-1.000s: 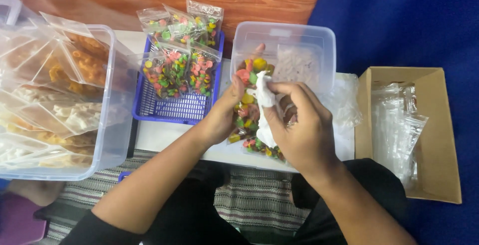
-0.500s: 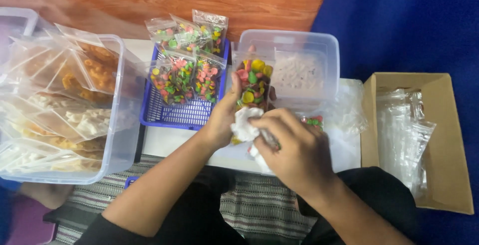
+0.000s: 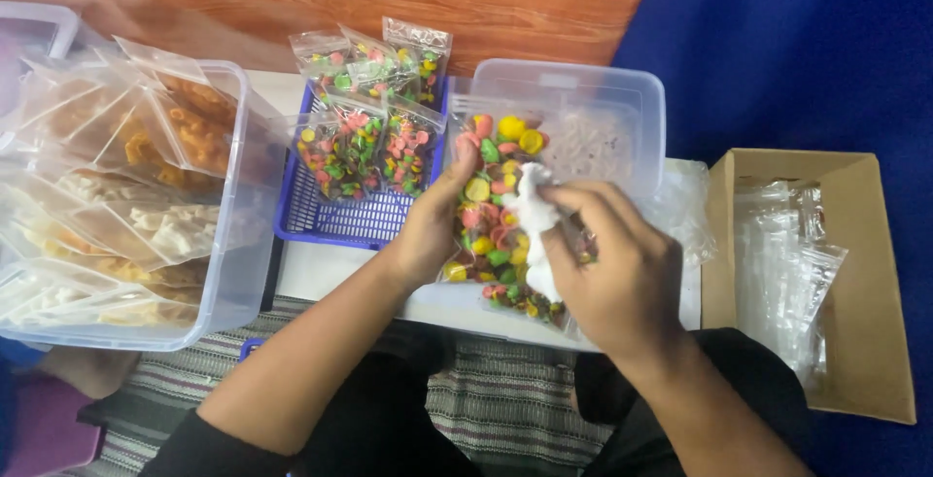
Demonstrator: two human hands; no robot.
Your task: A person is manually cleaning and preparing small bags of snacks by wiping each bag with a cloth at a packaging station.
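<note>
Wiping clear pouch of coloured candies (image 3: pixel 491 215), held centre over white tray: left hand (image 3: pixel 432 229) pinched pouch edge; right hand (image 3: pixel 612 273) pressed white cloth (image 3: pixel 535 215) on face. Recommended firm support, light strokes.

Both bare forearms reach forward from the bottom edge and angle inward, so the two hands meet close together in the middle. The left hand (image 3: pixel 434 222) is turned on its side, thumb stretched up and forward, the other fingers curled out of sight behind. The right hand (image 3: pixel 612 268) lies palm down, knuckles up, its fingers (image 3: pixel 573 207) bent and pinched together toward the left hand
</note>
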